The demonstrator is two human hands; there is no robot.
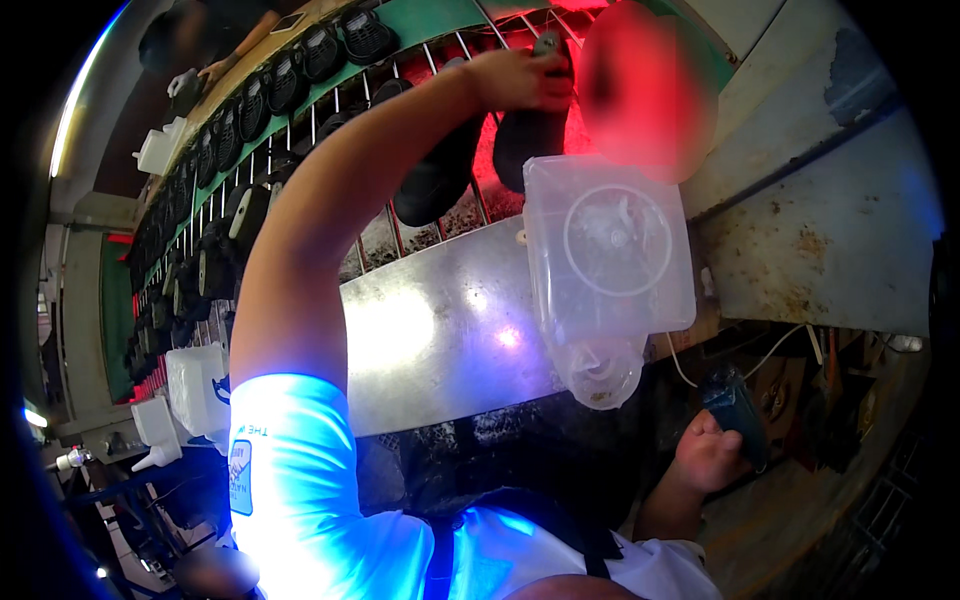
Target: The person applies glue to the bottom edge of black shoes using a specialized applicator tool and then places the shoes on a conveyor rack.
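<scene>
My left hand (520, 80) reaches far forward over the conveyor rack and is closed on a black shoe (530, 135) lying on the metal rods. A second black shoe (435, 170) lies just to its left on the same rack. My right hand (708, 455) hangs low at my side, curled around a dark teal tool handle (735, 405). A clear plastic jug (610, 270) stands between the two hands on the steel ledge (440, 330).
A long row of black shoes (250, 105) runs along the rod conveyor (215, 215) toward the far left, where another person's hand (212, 72) works. White plastic containers (195, 385) sit at the lower left. Rusty metal panels (820, 240) stand at the right, with cables below them.
</scene>
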